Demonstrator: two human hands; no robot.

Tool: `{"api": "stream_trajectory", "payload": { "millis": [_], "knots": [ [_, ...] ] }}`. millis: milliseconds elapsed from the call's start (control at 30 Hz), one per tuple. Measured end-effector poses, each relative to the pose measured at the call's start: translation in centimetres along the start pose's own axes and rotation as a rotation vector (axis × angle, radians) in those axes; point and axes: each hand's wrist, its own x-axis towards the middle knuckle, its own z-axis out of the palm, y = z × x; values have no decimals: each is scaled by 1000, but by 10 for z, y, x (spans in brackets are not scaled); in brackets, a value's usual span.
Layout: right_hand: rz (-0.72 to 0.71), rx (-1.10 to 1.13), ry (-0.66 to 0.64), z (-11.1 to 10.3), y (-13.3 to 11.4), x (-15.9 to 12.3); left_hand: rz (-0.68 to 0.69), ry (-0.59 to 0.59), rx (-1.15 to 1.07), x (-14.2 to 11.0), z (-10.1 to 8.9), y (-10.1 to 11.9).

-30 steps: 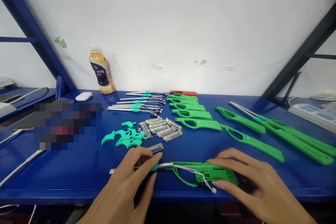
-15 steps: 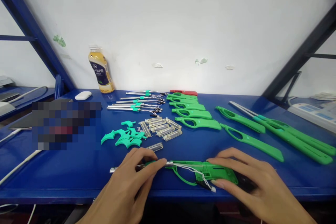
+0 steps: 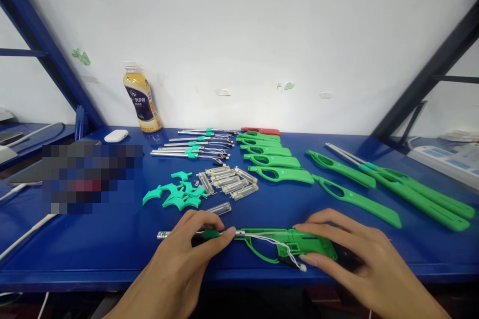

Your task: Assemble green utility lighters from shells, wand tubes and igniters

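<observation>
Between thumb and fingers, my left hand point(image 3: 187, 254) pinches a metal lighter tube point(image 3: 163, 235) with a green collar point(image 3: 211, 234). Its right end lies at the narrow end of a green lighter shell half point(image 3: 310, 243), whose inside faces up. White wires point(image 3: 275, 240) run from the tube across the shell to a black part point(image 3: 289, 261) with a white tip at the shell's lower edge. My right hand point(image 3: 348, 249) grips the wide end of the shell, thumb below and fingers above. Behind my left hand lies a clear fuel tank point(image 3: 220, 208).
Teal triggers point(image 3: 181, 194) and clear tanks point(image 3: 228, 179) lie in piles behind my hands. Farther back are more wired tubes point(image 3: 190, 152) and green shells point(image 3: 280, 174). Long lighters point(image 3: 415, 189) lie at right. A bottle point(image 3: 142, 99) and white case point(image 3: 116, 135) stand back left.
The tube has levelled slightly in my left hand, so its green collar and left end show more. My right hand keeps its hold on the shell. The view has shifted a little.
</observation>
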Motion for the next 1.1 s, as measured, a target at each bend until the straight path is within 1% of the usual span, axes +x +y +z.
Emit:
{"api": "stream_trajectory", "payload": {
  "millis": [67,200,267,333,433,533,700,833,967,1100],
  "knots": [
    [-4,-10,38,-1,-1,-1,-6,16,-6,0,1,0],
    [-41,-74,165,-3,-8,-4,-93,-111,34,-2,-3,-2],
    [-72,-121,174,-2,-15,-4,-116,-142,47,-3,-5,-3],
    [-123,-150,166,-2,-23,-1,-119,-147,51,-4,-5,-5],
    [-215,-143,196,-5,-31,6,-129,-139,37,-6,-3,-6],
    [-257,-118,207,-9,-35,11,-143,-141,40,-8,-2,-5],
    [-216,-57,260,-7,-34,14,-142,-138,56,-8,-2,-5],
    [-173,26,216,0,-31,14,-128,-125,34,-6,-3,-4],
    [-148,21,201,3,-30,12,-100,-86,-10,-3,-4,-2],
    [-165,-1,210,4,-31,14,-102,-83,-51,-2,-3,2]
  ]
}}
